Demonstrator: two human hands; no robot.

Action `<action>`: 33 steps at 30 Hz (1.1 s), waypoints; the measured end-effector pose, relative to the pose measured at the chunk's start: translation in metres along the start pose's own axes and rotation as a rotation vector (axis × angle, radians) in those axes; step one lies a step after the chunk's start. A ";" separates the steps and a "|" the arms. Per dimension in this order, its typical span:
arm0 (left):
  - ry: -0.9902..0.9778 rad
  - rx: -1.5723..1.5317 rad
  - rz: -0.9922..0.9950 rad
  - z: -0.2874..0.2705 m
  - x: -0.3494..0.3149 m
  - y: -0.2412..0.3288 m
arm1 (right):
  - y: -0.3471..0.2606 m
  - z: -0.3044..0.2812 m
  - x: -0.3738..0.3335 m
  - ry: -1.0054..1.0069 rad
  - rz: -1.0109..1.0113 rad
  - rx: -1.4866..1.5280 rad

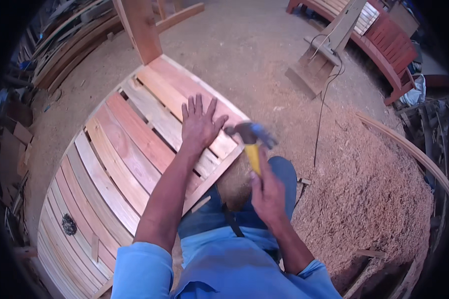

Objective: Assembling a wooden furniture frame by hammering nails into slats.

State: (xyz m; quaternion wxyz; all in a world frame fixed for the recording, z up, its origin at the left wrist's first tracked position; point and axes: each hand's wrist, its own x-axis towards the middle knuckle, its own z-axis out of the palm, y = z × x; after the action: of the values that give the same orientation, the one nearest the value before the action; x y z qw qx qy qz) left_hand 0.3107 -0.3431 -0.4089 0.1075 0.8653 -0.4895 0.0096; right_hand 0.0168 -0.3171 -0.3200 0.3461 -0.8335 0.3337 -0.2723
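My left hand [200, 122] lies flat with spread fingers on the slats near the corner of a slatted wooden panel [119, 122]. In my right hand [268, 194] is a claw hammer [253, 154] with a yellow handle, gripped partway along. Its head, slightly blurred, is just off the panel's corner, close to the end of the outermost board [199, 82]. The slats are pale and reddish, laid side by side with narrow gaps, and an edge rail [214, 178] runs beneath their near ends.
A dark clump [69, 224] of small pieces sits on the slats at left. An upright post [143, 30] rises at the far corner. Wood shavings [364, 199] heap at right, beside a curved strip [409, 149]. A cord [320, 124] trails from a wooden stand [319, 65]. Stacked boards [80, 45] lie far left.
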 end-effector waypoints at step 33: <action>0.158 0.011 0.039 -0.003 -0.003 0.001 | 0.001 -0.015 -0.001 0.073 -0.167 -0.075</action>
State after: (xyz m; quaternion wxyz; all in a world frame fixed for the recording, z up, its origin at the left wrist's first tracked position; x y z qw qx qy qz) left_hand 0.3086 -0.3408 -0.4065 0.1409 0.8527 -0.4963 0.0825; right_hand 0.0055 -0.3233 -0.3115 0.2782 -0.8604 0.2853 -0.3176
